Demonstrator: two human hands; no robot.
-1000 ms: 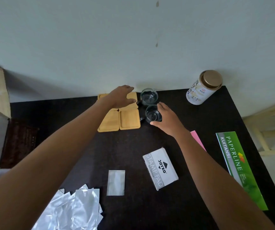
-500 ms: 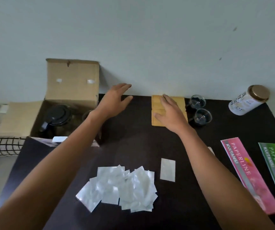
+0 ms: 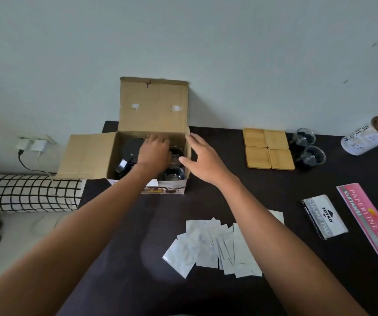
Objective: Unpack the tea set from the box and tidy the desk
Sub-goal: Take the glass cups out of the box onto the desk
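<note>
Reaching into the open cardboard box (image 3: 92, 156), our left hand (image 3: 153, 153) is palm down with the fingers curled loosely over the dark things inside; we cannot tell whether it grips anything. Its forearm runs straight from the lower left corner up over the box's front wall. Our right hand (image 3: 202, 159) hangs spread and empty just outside the box's right wall, with fingertips near the upper right corner and the thumb pointing back toward the rim. That arm comes in from the lower right, crossing above a loose heap of silver foil sachets (image 3: 206, 247) on the black desk (image 3: 263, 183). Inside the box we see a dark teapot (image 3: 128, 153) to the left of the hand and two glass cups (image 3: 174, 173) against the right wall, partly hidden by the wrist. The rear flap stands upright against the wall, and the left flap lies out flat. Farther right on the desk, four bamboo coasters (image 3: 268, 148) lie in a square, touching one another, and just beside them sit two more glass cups (image 3: 307, 148). A white canister with a gold lid (image 3: 371, 139) lies tilted at the far right. Nearer us rest a stamp pad box (image 3: 323, 216) and a pink receipt book (image 3: 370, 226).
</note>
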